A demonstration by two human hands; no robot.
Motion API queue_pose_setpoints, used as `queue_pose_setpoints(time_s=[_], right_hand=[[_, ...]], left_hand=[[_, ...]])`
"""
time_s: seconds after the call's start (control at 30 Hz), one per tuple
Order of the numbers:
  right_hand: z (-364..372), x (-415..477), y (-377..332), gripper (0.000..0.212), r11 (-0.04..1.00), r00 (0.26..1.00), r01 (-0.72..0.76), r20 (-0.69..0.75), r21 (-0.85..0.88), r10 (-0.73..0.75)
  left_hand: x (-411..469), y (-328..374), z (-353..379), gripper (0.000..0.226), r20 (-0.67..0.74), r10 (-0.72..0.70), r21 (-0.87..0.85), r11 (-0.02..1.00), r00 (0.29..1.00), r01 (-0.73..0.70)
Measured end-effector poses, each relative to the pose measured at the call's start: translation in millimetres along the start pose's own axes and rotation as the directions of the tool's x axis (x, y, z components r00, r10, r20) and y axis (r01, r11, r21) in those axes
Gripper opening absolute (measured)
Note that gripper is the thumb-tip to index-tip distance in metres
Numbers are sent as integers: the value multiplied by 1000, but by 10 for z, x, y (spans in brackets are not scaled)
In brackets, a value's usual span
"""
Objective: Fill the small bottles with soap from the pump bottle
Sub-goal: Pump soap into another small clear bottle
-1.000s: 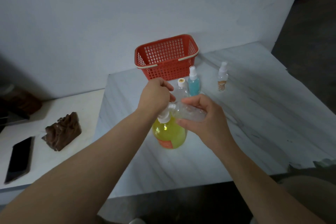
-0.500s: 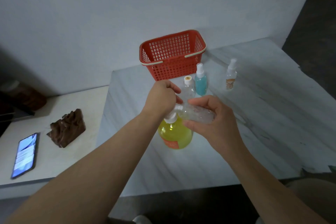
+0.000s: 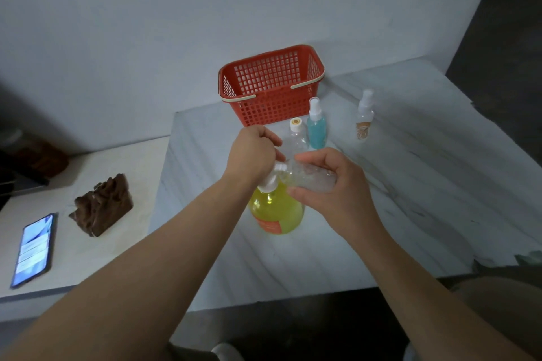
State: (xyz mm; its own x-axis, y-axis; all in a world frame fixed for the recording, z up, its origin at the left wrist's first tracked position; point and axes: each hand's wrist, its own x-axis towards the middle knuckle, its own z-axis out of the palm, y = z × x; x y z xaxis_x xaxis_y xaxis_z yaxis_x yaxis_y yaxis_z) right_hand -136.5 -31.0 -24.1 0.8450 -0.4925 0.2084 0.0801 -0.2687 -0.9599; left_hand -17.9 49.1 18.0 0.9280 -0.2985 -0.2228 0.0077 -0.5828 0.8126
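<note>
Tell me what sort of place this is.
Probably a plain room at home, though I cannot be sure: a marble-patterned table against a bare white wall, a red plastic household basket, and a phone lying on a lower side table.

Bottles and a basket on the desk (image 3: 410, 214), both hands at its middle.

The pump bottle (image 3: 275, 211) stands mid-desk; the left hand (image 3: 252, 152) grips its pump head, and the right hand (image 3: 331, 184) holds a small bottle (image 3: 311, 177) on its side just right of that head. Behind stand a capped bottle (image 3: 296, 135) and a spray bottle (image 3: 316, 126) side by side, a second spray bottle (image 3: 364, 117) farther right, and the basket (image 3: 269, 88) at the wall. On a lower desk (image 3: 88, 267) to the left lie a phone (image 3: 33, 249) and a carved block (image 3: 102, 205).
</note>
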Motion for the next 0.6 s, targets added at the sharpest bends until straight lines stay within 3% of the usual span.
queue_pose_setpoints(time_s=[0.3,0.6], right_hand=[[-2,21,-59,49,999,999,41,-16,-10,-41],[9,14,-9,48,999,999,39,-31,6,-39]], left_hand=[[9,127,-92,30,24,63,-10,998,998,-63],[-5,72,-51,35,48,22,34,999,999,-23]])
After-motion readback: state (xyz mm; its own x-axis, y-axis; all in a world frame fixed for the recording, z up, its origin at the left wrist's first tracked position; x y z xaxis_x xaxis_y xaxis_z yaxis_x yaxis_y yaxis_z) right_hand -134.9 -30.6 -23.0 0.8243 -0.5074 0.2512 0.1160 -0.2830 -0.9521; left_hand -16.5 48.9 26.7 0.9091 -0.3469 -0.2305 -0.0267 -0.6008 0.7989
